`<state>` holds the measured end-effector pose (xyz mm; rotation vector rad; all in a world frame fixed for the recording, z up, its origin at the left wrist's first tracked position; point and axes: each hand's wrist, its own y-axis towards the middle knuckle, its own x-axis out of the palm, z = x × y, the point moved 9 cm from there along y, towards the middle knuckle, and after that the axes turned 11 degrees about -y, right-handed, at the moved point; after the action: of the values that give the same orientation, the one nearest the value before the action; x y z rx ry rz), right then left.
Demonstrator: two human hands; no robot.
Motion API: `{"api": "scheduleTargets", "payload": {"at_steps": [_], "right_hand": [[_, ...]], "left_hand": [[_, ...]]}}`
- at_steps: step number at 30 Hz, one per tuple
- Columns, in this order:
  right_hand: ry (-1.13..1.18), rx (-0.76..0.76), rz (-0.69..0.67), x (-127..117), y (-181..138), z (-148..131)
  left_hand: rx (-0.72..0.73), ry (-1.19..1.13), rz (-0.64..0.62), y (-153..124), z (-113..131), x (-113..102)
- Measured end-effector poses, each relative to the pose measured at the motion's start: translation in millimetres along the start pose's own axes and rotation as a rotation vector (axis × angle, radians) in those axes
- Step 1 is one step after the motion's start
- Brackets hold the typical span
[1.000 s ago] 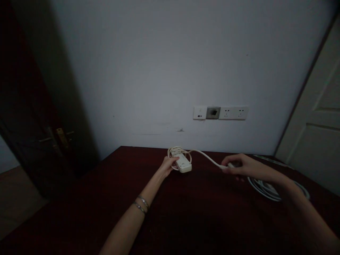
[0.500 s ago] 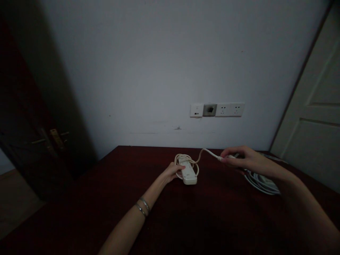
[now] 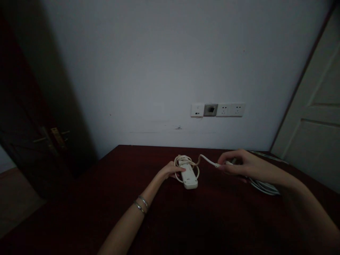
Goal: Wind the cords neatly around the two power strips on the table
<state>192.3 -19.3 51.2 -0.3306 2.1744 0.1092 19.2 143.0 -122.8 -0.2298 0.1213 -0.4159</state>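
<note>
A white power strip (image 3: 189, 175) lies on the dark red table (image 3: 170, 219), with its cream cord (image 3: 205, 160) looped around it. My left hand (image 3: 170, 170) rests against the strip's left side, fingers curled on it. My right hand (image 3: 236, 164) is closed in a pinch on the plug end of that cord, held just above the table to the right of the strip. Two thin bracelets (image 3: 140, 204) sit on my left wrist.
A coil of white cable (image 3: 264, 186) lies on the table behind my right forearm. A row of wall sockets (image 3: 217, 110) is on the white wall above the table. A dark door (image 3: 32, 120) stands at the left, a pale door (image 3: 316, 117) at the right.
The power strip has slid nearer to me and slightly right under my left hand. My right hand with the cord end has moved left toward the strip, slackening the cord.
</note>
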Motion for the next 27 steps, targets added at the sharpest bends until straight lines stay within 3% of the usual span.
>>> {"api": "scheduleTargets", "payload": {"at_steps": [11, 14, 20, 23, 27], "right_hand": [[-0.132, -0.018, -0.347, 52.1, -18.7, -25.6], [-0.170, -0.036, -0.364, 60.1, -20.0, -26.4], [-0.200, -0.072, -0.437, 79.3, -6.6, -25.1], [-0.228, -0.079, -0.433, 86.0, 8.6, -16.8], [-0.167, -0.098, -0.349, 87.1, 30.4, -5.8]], "left_hand": [[0.102, 0.208, -0.117, -3.6, 14.3, -4.6], [0.199, 0.315, -0.093, -4.0, 26.4, -9.3], [0.552, 0.698, 0.187, -24.7, 66.0, -15.6], [0.718, 0.749, 0.167, -37.7, 77.2, -4.2], [0.711, 0.822, 0.104, -36.7, 72.3, -0.5]]}}
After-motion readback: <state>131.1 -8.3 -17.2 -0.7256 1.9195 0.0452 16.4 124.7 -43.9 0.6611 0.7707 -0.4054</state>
